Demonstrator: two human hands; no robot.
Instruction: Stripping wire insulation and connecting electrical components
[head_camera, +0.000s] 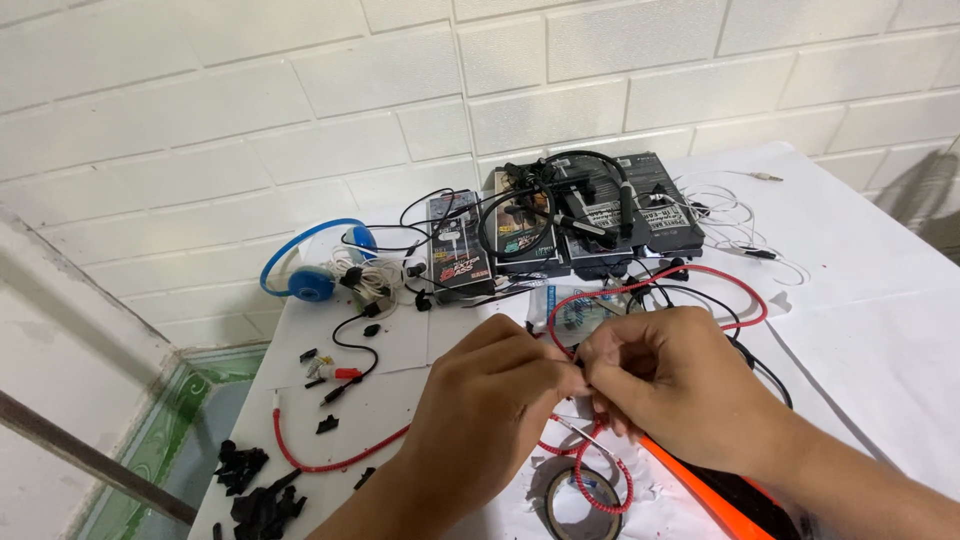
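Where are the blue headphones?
In the head view, the blue headphones lie at the table's far left, near the white brick wall, just left of a bundle of white cable.

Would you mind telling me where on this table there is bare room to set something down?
The widest bare patch is the white tabletop right of the red cable and the right hand. A smaller one lies between the blue headphones and the black plastic bits. It is crowded around the packaged boxes and both hands; the left hand meets the right.

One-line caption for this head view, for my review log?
Left hand and right hand pinch a red braided cable over a white table with blue headphones.
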